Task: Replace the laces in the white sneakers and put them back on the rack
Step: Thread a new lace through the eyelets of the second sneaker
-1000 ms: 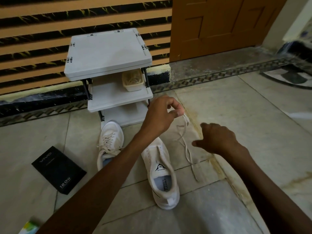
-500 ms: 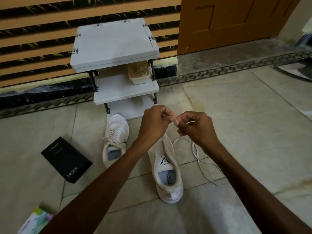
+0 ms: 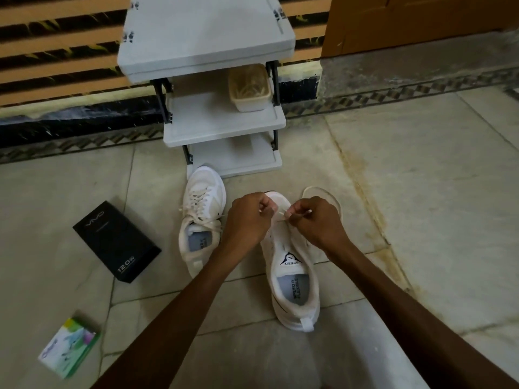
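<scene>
Pinching the lace (image 3: 312,187) in left hand (image 3: 247,220) and right hand (image 3: 317,223), directly over the forefoot of the unlaced sneaker (image 3: 292,276), toe pointing at the shoe rack (image 3: 207,37).

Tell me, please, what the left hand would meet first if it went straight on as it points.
Probably the toe of the sneaker being laced, just ahead of the left hand; depth is unclear.

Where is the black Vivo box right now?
Head view: the black Vivo box lies on the floor, left of the laced white sneaker.
</scene>
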`<state>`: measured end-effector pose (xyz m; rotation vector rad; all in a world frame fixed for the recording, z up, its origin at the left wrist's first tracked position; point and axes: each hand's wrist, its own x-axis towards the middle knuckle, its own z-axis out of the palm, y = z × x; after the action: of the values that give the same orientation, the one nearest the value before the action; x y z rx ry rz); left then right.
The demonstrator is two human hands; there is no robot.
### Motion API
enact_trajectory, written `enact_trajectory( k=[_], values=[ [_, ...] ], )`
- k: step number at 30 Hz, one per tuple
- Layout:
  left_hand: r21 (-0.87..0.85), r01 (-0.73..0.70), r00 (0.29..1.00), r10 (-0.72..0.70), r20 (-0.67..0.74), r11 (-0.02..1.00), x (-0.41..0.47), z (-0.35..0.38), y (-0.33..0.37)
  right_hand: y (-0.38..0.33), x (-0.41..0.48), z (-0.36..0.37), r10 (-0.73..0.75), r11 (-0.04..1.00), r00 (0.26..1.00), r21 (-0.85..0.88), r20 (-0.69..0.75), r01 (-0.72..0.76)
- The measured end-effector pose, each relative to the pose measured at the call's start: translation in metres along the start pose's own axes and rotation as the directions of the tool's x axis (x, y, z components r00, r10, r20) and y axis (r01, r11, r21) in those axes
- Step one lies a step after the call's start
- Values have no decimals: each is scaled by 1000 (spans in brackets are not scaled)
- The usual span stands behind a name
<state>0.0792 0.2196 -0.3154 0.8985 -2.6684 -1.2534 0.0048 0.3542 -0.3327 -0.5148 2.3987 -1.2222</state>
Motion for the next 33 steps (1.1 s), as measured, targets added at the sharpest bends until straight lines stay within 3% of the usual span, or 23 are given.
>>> enact_trajectory(
  k=[2, 5, 7, 14, 21, 28, 33],
  values=[
    [71, 68, 991, -76, 108, 995, -1, -3, -12, 6, 2, 7, -32, 990, 999, -136, 27, 35],
    [142, 87, 968, -117, 221, 986, -4, -5, -19, 13, 3, 16, -33, 978, 998, -203, 54, 44],
    [125, 104, 972, -127, 195, 987, -6, -4, -18, 18, 6, 22, -64, 974, 995, -213, 79, 79],
    [-200, 290, 949, -253, 190, 936, -4, 1, -32, 21, 6, 32, -95, 958, 994, -265, 57, 107],
    [-316, 349, 930, -286, 230, 882, -3, 2, -41, 22, 0, 45, -58, 960, 998, -276, -31, 47],
    [-342, 343, 933, -276, 231, 875, -4, 4, -41, 14, -5, 42, -217, 893, 976, -397, 30, 210],
    [-370, 356, 929, -282, 240, 858, -4, 5, -43, 20, -5, 48, -212, 920, 977, -341, -17, 194]
  ],
)
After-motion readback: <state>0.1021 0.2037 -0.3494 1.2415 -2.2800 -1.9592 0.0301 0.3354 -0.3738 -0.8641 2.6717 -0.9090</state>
